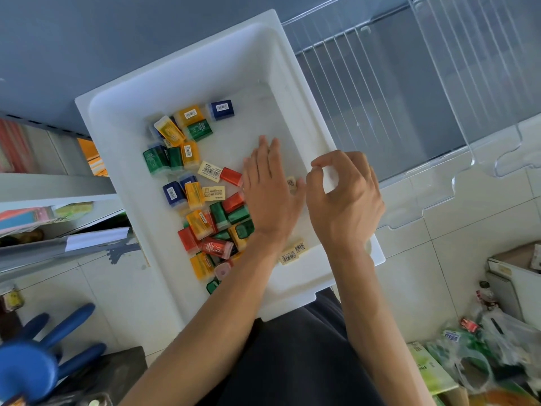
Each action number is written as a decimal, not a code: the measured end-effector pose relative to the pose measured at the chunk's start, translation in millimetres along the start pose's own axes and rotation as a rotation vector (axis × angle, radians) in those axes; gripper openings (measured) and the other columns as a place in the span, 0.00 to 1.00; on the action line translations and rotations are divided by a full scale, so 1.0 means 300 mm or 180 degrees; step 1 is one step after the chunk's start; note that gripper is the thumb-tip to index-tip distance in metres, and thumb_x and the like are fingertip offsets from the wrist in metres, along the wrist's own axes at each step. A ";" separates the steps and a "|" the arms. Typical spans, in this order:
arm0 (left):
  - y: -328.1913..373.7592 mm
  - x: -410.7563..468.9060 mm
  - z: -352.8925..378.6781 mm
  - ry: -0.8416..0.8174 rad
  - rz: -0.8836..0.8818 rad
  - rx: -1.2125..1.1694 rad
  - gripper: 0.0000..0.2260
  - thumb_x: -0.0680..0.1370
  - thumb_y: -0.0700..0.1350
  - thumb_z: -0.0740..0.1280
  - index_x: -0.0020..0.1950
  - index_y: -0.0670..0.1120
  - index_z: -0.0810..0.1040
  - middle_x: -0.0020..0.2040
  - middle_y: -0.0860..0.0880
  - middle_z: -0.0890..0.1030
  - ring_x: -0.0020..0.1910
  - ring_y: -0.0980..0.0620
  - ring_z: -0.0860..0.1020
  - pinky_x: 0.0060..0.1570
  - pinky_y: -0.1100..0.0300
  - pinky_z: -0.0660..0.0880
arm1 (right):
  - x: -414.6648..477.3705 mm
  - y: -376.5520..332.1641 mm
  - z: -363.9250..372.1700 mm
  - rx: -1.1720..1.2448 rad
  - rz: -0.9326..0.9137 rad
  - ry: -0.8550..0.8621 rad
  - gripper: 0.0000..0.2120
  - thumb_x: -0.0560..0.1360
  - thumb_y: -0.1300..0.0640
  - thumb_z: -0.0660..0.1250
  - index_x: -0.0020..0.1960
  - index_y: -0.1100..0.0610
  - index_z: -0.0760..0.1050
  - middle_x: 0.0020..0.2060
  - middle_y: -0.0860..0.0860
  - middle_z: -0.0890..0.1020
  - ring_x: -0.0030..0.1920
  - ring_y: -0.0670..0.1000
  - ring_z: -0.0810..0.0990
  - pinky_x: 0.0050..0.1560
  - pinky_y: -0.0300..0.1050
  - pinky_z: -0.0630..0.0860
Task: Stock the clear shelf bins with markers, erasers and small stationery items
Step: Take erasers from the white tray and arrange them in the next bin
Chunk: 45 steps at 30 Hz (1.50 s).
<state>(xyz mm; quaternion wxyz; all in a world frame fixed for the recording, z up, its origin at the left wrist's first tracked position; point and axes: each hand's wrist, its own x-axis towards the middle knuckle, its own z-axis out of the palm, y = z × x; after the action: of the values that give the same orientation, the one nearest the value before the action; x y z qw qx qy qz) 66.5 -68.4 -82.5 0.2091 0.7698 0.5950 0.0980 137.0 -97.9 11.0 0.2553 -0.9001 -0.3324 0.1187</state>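
Cream eraser [291, 183] sits between the hands in white tray [175, 74] — left hand [269, 189], flat and slack, nearer; right hand [345, 200] grip pinched closed, apparently empty.

Stationery shop, stocking aisle. A white tub [131, 142] holds dozens of near-identical small cased items [221, 109] in blue, green, orange and red, each with a barcode sticker; loose cream erasers [209, 171] carry the same retail labels; clear acrylic dividers [439, 83] split a shelf into narrow display lanes; grey metal shelving [58, 186] at left carries stacked coloured packets [17, 148]; plastic bags [497, 341] of wrapped goods lie on the pale tiled floor [439, 259] at lower right.
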 end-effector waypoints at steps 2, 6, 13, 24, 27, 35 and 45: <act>-0.005 0.002 -0.014 0.0058 0.0080 0.0006 0.32 0.82 0.65 0.47 0.73 0.45 0.70 0.75 0.45 0.69 0.73 0.43 0.67 0.72 0.47 0.62 | 0.000 0.004 -0.002 -0.0022 0.0001 -0.0012 0.06 0.70 0.55 0.64 0.42 0.48 0.79 0.44 0.44 0.79 0.40 0.49 0.74 0.30 0.34 0.56; -0.017 0.004 -0.013 -0.0004 0.0244 0.0271 0.36 0.80 0.68 0.40 0.65 0.48 0.79 0.71 0.45 0.74 0.64 0.43 0.73 0.62 0.48 0.69 | -0.002 0.006 0.001 -0.0004 0.0032 -0.0050 0.06 0.71 0.55 0.64 0.42 0.47 0.79 0.44 0.44 0.79 0.40 0.48 0.73 0.30 0.34 0.56; -0.030 0.030 -0.017 -0.0032 0.0549 0.0293 0.19 0.76 0.59 0.56 0.45 0.46 0.77 0.46 0.44 0.76 0.41 0.48 0.76 0.41 0.57 0.73 | -0.003 0.013 -0.003 0.0045 0.0041 -0.0129 0.05 0.71 0.54 0.66 0.42 0.47 0.79 0.44 0.44 0.79 0.40 0.46 0.72 0.31 0.33 0.58; -0.013 0.029 -0.037 -0.0457 0.0550 0.0089 0.22 0.77 0.61 0.53 0.42 0.45 0.76 0.39 0.48 0.78 0.39 0.50 0.75 0.46 0.51 0.74 | 0.003 0.005 0.003 -0.0067 0.0076 -0.0010 0.05 0.70 0.55 0.66 0.41 0.47 0.80 0.43 0.44 0.79 0.41 0.48 0.74 0.31 0.33 0.57; -0.010 0.053 -0.049 -0.0534 0.0357 -0.0431 0.15 0.77 0.58 0.61 0.41 0.47 0.73 0.32 0.53 0.75 0.31 0.56 0.70 0.38 0.59 0.69 | 0.005 0.008 0.000 -0.0096 0.0064 -0.0024 0.04 0.71 0.54 0.67 0.41 0.47 0.80 0.44 0.44 0.79 0.40 0.47 0.73 0.31 0.33 0.56; -0.009 0.077 -0.124 -0.0496 0.0004 -0.1679 0.19 0.74 0.60 0.69 0.34 0.46 0.74 0.27 0.53 0.72 0.26 0.57 0.68 0.30 0.68 0.65 | 0.007 0.012 -0.012 -0.0012 0.0013 -0.0130 0.05 0.73 0.53 0.65 0.43 0.46 0.79 0.46 0.44 0.79 0.44 0.49 0.76 0.32 0.34 0.59; 0.032 0.030 -0.185 -0.1996 0.0467 -0.0415 0.08 0.77 0.53 0.68 0.49 0.50 0.76 0.43 0.54 0.82 0.40 0.54 0.79 0.48 0.56 0.76 | 0.003 0.021 -0.015 0.0272 0.0012 -0.0231 0.10 0.71 0.52 0.61 0.46 0.46 0.81 0.48 0.44 0.79 0.45 0.51 0.78 0.33 0.40 0.62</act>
<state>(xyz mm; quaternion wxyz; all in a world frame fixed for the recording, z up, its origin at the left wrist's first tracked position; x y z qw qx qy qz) 55.2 -50.2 -29.4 0.4234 0.7883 0.4371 -0.0912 142.6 -103.1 11.4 0.2811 -0.8841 -0.3344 0.1659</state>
